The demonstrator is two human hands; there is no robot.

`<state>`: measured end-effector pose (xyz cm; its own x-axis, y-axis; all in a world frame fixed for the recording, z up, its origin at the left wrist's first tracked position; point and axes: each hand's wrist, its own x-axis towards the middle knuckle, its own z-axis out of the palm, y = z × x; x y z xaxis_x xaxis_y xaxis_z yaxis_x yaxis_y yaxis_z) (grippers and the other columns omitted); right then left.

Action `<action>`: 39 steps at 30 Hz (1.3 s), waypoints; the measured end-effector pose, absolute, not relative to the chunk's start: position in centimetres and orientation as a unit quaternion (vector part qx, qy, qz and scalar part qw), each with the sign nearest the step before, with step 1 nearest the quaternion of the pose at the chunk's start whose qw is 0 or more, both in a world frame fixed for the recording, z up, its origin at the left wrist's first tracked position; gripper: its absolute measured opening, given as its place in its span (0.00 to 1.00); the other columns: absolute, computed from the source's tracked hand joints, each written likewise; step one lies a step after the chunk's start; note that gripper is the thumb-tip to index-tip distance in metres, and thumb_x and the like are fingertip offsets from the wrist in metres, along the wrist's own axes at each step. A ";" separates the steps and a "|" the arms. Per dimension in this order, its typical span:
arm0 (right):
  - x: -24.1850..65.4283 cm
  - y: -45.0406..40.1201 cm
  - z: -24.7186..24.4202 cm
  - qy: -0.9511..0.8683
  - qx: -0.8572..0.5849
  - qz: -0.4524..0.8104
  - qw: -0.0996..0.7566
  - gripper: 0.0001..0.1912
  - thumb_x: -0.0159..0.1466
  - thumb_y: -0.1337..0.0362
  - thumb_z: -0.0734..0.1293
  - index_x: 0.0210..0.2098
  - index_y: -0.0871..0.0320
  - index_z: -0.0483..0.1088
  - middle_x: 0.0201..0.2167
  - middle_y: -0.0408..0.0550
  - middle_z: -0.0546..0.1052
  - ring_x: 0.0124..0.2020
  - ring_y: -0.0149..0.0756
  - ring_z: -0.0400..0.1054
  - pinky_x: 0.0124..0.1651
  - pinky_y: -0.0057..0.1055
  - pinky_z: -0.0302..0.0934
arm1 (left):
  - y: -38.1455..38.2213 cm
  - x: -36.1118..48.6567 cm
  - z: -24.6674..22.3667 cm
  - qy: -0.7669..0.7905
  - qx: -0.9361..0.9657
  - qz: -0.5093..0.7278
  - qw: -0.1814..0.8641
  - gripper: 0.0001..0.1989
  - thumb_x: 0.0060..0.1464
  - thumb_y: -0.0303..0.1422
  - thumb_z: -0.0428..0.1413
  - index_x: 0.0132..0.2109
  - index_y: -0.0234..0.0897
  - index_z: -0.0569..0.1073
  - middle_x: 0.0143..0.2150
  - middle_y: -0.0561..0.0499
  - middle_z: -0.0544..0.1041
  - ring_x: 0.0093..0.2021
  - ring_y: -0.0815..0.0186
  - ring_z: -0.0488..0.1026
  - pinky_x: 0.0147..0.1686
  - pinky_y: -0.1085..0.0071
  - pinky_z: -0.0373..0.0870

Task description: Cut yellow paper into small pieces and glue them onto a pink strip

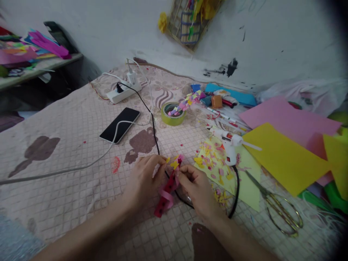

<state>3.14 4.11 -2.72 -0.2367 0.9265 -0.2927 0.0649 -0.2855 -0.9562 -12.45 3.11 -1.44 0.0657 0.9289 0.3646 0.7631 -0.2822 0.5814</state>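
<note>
At 12 o'clock of the red strip (169, 185) stood the yellow-green tape roll (173, 120), and the tip of a stick covered in coloured paper bits (189, 101) lay at its ring; you could not have told whether it sat inside or only across it. Toward 2 o'clock, against the wall, lay a crumpled translucent plastic bag (320, 90); a dark red patch showed by its lower edge, but its contents were unclear. At 3 o'clock a pale yellow sheet (250, 188) carried loose pink and yellow cut-outs (214, 161), with the white glue gun (230, 148) on its far edge.

Your left hand (146, 175) had its thumb and forefinger drawn narrow, their tips at a small yellow piece (168, 160) and apparently pinching it. Your right hand (197, 186) held thumb and forefinger closed on the upper part of the dark-dotted strip and its pink ribbon (168, 197), the other fingers curled in. The strip slanted between your hands, its lower end toward 7 o'clock, the ribbon looping around it and yellow cut-outs near its top. Scissors (284, 210) lay between 3 and 4 o'clock, and a phone (119, 125) at 11.
</note>
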 end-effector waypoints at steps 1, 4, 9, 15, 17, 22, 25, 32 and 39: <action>3.1 4.0 -2.7 -0.486 -0.510 0.619 0.347 0.09 0.59 0.61 0.63 0.24 0.59 0.65 0.16 0.35 0.58 0.16 0.23 0.47 0.17 0.22 0.42 | 3.1 -12.4 -1.4 0.585 0.724 0.347 0.113 0.02 0.55 0.26 0.51 0.36 0.37 0.67 0.34 0.52 0.75 0.35 0.66 0.70 0.35 0.67 0.64; 3.1 3.9 -2.5 -0.487 -0.508 0.621 0.344 0.09 0.59 0.61 0.63 0.24 0.59 0.65 0.15 0.35 0.58 0.15 0.23 0.46 0.17 0.23 0.42 | 3.1 -12.2 -1.3 0.579 0.730 0.345 0.112 0.03 0.55 0.26 0.50 0.35 0.37 0.67 0.33 0.52 0.73 0.35 0.66 0.69 0.35 0.67 0.64; 3.1 3.7 -2.5 -0.486 -0.513 0.617 0.345 0.09 0.58 0.61 0.63 0.24 0.58 0.64 0.14 0.34 0.57 0.14 0.23 0.47 0.17 0.23 0.42 | 3.1 -11.6 -0.8 0.571 0.741 0.334 0.119 0.04 0.56 0.28 0.49 0.33 0.36 0.67 0.32 0.51 0.71 0.35 0.66 0.66 0.36 0.67 0.62; 3.0 4.0 -2.1 -0.491 -0.523 0.610 0.338 0.07 0.56 0.62 0.63 0.25 0.58 0.64 0.14 0.34 0.59 0.14 0.23 0.48 0.16 0.23 0.44 | 3.0 -11.4 -0.4 0.564 0.756 0.299 0.144 0.05 0.58 0.29 0.47 0.34 0.35 0.67 0.33 0.50 0.69 0.35 0.66 0.64 0.36 0.66 0.62; 3.1 3.9 -2.2 -0.491 -0.522 0.611 0.337 0.07 0.56 0.62 0.63 0.25 0.58 0.64 0.14 0.35 0.60 0.15 0.24 0.50 0.17 0.23 0.46 | 3.0 -11.4 -0.4 0.563 0.756 0.297 0.155 0.06 0.58 0.29 0.47 0.34 0.35 0.66 0.34 0.50 0.69 0.36 0.66 0.63 0.36 0.66 0.62; 3.2 3.8 -2.6 -0.495 -0.519 0.604 0.349 0.06 0.56 0.62 0.63 0.26 0.58 0.65 0.15 0.36 0.61 0.15 0.25 0.52 0.18 0.23 0.47 | 3.1 -11.4 -0.5 0.547 0.763 0.294 0.178 0.06 0.59 0.29 0.46 0.36 0.36 0.67 0.35 0.49 0.69 0.37 0.65 0.63 0.37 0.65 0.62; 3.2 3.9 -2.6 -0.499 -0.521 0.600 0.346 0.06 0.56 0.63 0.63 0.25 0.58 0.65 0.15 0.37 0.62 0.16 0.25 0.53 0.18 0.23 0.48 | 3.3 -11.4 -0.6 0.544 0.759 0.302 0.195 0.06 0.59 0.28 0.46 0.35 0.36 0.67 0.36 0.49 0.69 0.37 0.65 0.63 0.37 0.65 0.63; 3.2 4.1 -2.3 -0.504 -0.519 0.601 0.340 0.04 0.56 0.65 0.62 0.25 0.57 0.65 0.15 0.37 0.61 0.16 0.26 0.53 0.18 0.23 0.46 | 3.6 -11.5 -0.7 0.541 0.762 0.297 0.198 0.06 0.58 0.28 0.46 0.35 0.35 0.67 0.36 0.49 0.69 0.38 0.65 0.63 0.38 0.65 0.64; 3.2 4.2 -2.3 -0.503 -0.519 0.605 0.333 0.04 0.55 0.66 0.62 0.24 0.57 0.64 0.15 0.36 0.60 0.16 0.24 0.50 0.18 0.23 0.46 | 3.6 -11.4 -0.7 0.536 0.773 0.285 0.182 0.06 0.59 0.28 0.46 0.34 0.35 0.67 0.36 0.48 0.69 0.38 0.64 0.63 0.38 0.65 0.63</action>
<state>3.16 4.20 -2.28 -0.2390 0.9256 -0.2935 0.1187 -0.2722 -0.9549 -11.37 3.61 -0.75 0.2624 0.9331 0.2461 0.7251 -0.3589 0.5877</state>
